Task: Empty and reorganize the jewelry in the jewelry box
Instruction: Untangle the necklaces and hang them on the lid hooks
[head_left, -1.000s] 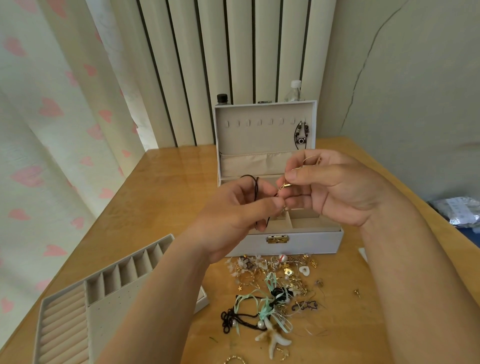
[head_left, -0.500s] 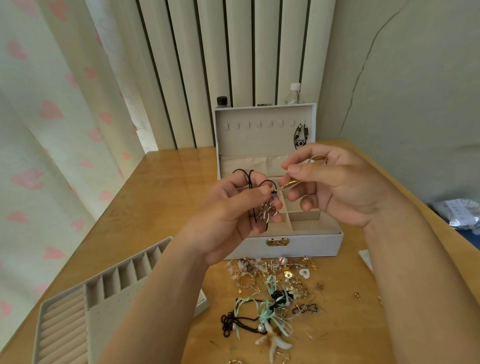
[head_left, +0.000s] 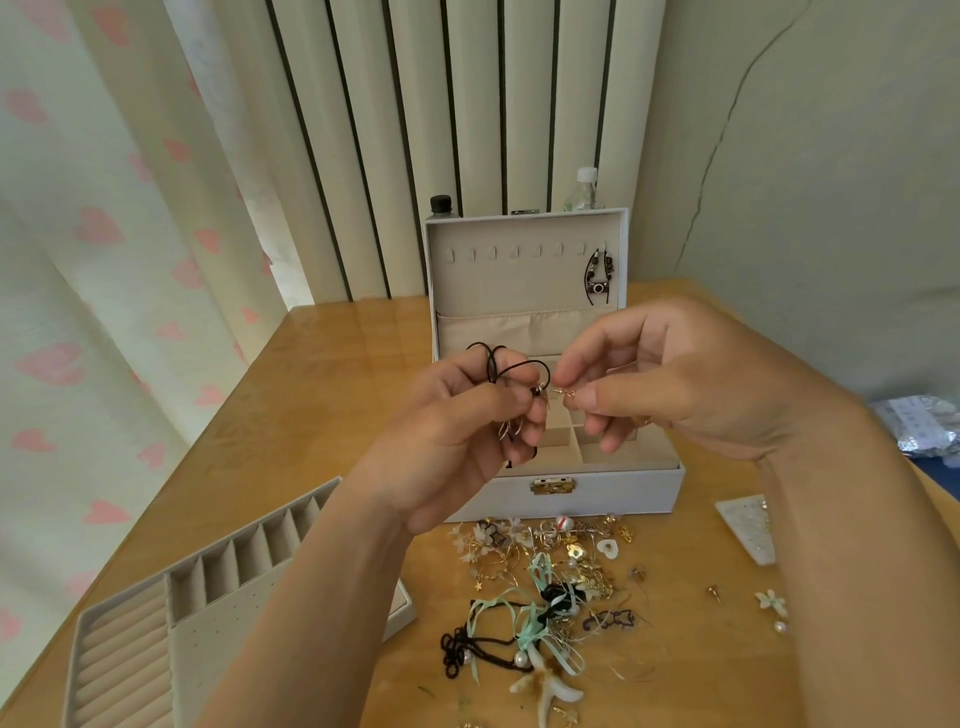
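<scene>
While raised over the open box (head_left: 613, 491), grips a looped black cord (head_left: 524, 365) in the curled left hand (head_left: 457, 436). Pinches a small gold piece (head_left: 563, 392) with the right hand (head_left: 675, 384), thumb to forefinger, just beside the cord's end. Behind, upright lid (head_left: 519, 280) with a bracelet (head_left: 600, 273) hung far right. Near the box front, tangled jewelry pile (head_left: 550, 571) on the surface (head_left: 337, 389); tray (head_left: 130, 649) near left.

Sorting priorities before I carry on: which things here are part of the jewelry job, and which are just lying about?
Job in hand:
left hand gripping black cord necklace
right hand pinching small gold piece
jewelry box
insert tray
jewelry pile
camera-charm necklace

Lying about:
black-capped bottle
clear bottle
foil packet
</scene>
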